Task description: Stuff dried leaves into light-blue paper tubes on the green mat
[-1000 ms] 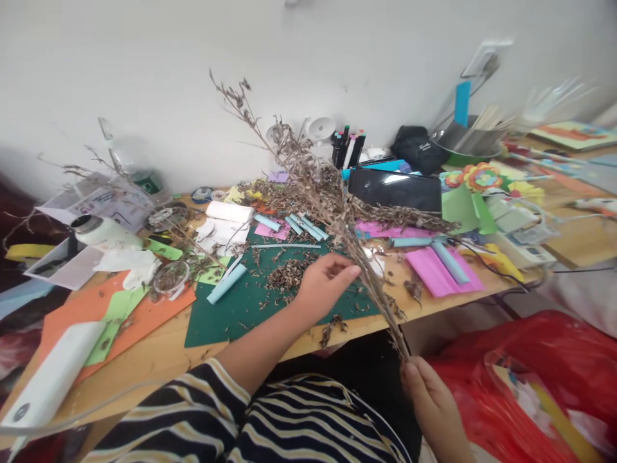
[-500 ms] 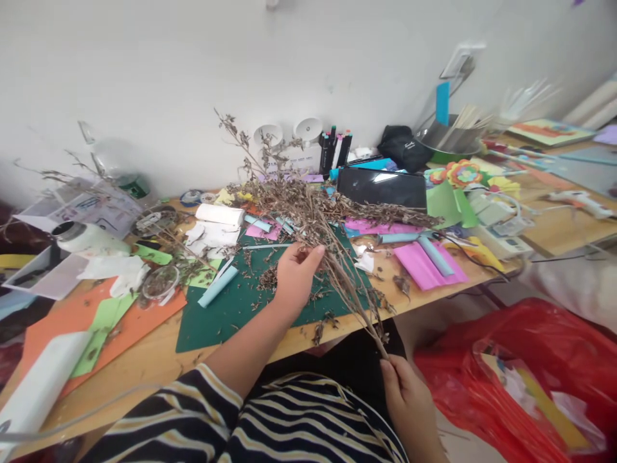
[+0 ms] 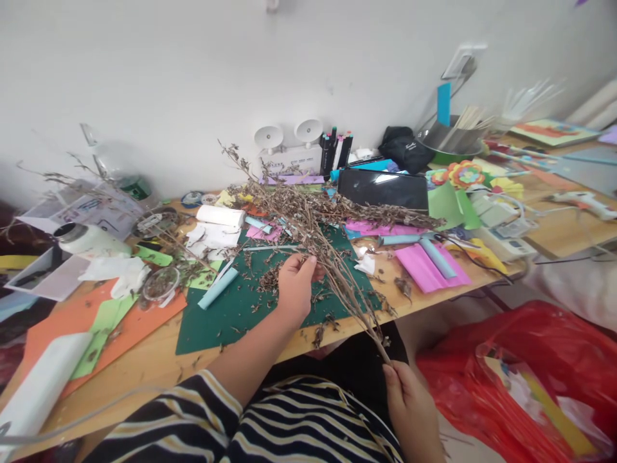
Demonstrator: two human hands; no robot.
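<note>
A dried branch (image 3: 315, 236) is held slantwise, its long axis running from the right hand (image 3: 412, 402), near the person's body, past the left hand (image 3: 295, 286) and on toward the far left. The bare stem end is clamped between the thumb and fingers of the right hand. The fingers of the left hand are curled with the thumb close to them; whether a leaf or twig is pinched there cannot be told. The stems are seen just to the right of these fingers, and the leafy part is spread beyond them, so the leaves are nearer the left hand than the right. A small heap of dry leaf bits (image 3: 268, 281) is seen just left of the left fingers, on a green mat (image 3: 216, 328) laid on the table (image 3: 139, 379) beneath them.
</note>
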